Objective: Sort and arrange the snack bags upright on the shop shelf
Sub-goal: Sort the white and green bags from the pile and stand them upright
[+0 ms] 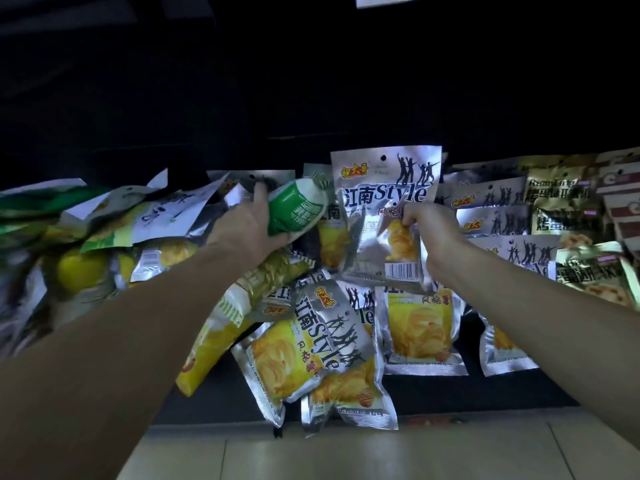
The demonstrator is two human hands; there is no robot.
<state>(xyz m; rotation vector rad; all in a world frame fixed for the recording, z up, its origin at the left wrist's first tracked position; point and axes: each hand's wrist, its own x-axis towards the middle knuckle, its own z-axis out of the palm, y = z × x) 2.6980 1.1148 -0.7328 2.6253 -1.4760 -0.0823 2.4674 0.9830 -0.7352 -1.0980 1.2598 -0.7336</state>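
the right hand (427, 225) grips a silver bag (384, 216) upright at 12 o'clock on the shelf (485, 386), printed "江南style". the left hand (249, 223) clenches a green bag (298, 211) at 10 o'clock. another "江南style" bag (311, 344) lies flat at 6 o'clock.

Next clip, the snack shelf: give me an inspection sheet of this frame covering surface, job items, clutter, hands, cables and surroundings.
Surface: dark shop shelf, bare only along its front edge.
Job items: silver chip bag held upright; green and white bag held tilted; a row of silver bags lined up at right, gold bags beyond them.
Clutter: silver and yellow bags lying flat and overlapping in the middle; green and yellow bags heaped at left.
Hands: left hand grips the green and white bag; right hand pinches the silver chip bag.
Cables: nothing seen.
Surroundings: pale tiled floor below; back of the shelf too dark to read.
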